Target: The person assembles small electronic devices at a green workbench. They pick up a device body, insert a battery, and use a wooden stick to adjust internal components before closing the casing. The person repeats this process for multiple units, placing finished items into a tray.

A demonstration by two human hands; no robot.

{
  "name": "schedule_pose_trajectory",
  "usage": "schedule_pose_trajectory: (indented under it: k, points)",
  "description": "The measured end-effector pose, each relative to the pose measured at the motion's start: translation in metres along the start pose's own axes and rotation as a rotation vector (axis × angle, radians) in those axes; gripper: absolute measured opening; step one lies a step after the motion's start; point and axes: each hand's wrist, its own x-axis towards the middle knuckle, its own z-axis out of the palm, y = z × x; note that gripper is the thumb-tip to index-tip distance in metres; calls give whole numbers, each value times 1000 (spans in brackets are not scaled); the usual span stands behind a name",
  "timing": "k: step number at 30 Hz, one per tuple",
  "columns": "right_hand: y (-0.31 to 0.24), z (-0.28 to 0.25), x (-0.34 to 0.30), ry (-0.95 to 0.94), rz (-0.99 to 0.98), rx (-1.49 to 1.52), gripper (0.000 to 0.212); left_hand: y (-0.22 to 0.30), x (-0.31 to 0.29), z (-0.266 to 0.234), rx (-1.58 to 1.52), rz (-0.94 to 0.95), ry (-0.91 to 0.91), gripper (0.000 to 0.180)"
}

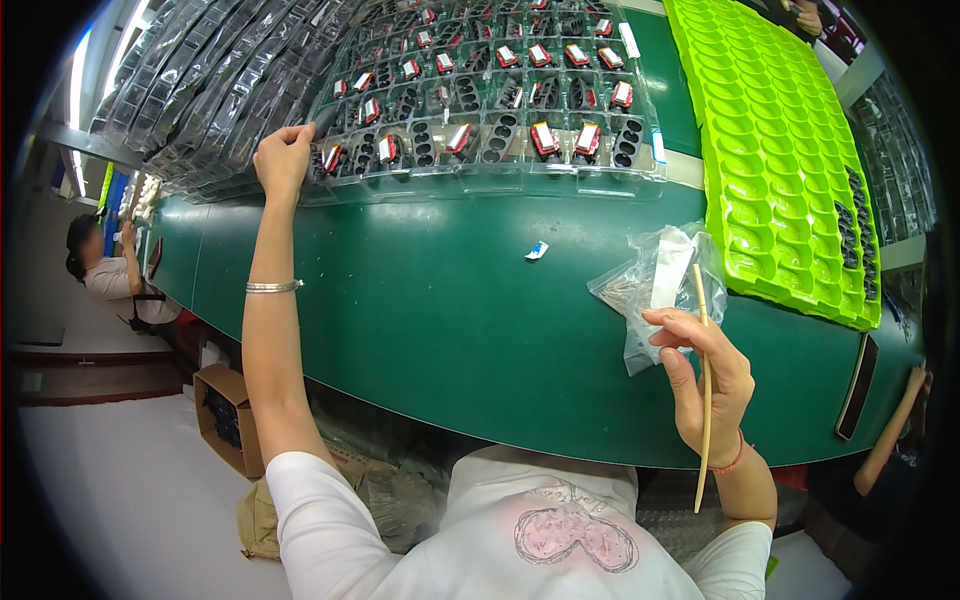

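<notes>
While the right hand (715, 385) is raised over the near side of the green tabletop (450, 310), a thin wooden stick (706, 430) lies lengthwise across it, passing beside the index finger and over the palm, its two ends projecting beyond the hand. The fingers of this hand are curled and retain the stick; the tips of thumb and index finger stand apart, left of the shaft. At the far side, the left hand (284, 162) is at the left edge of a clear compartment tray (480, 186), thumb and index finger close together; whether they are clamped on the plastic cannot be told.

The tray holds black parts with round openings (422, 143) and red-and-black parts bearing white labels (546, 138). Stacked clear trays (210, 90) stand to its left.

Just beyond the right fingers lies a clear plastic bag (640, 335), with a white strip (669, 270) at it. A small white-and-blue scrap (537, 251) rests between bag and tray. Farther right is a bright green molded tray (790, 200), with black pieces (848, 235) along its right side.
</notes>
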Motion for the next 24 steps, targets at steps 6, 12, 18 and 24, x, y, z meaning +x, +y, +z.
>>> schedule_pose_trajectory:
  k: [6, 12, 18, 24]
  points:
    - [0, -1, -1, 6, 0, 18, 30, 27, -30, -29, 2, 81, -159, 31]
    - [0, 0, 0, -1, -4, 8, 30, 42, -43, -29, 92, 135, -338, 37]
    - [0, -1, 1, 22, -14, 15, 29, 44, -46, -32, -67, 29, -321, 49]
    - [0, -2, -1, 40, -4, 16, 27, 95, -87, -52, -799, -57, -371, 43]
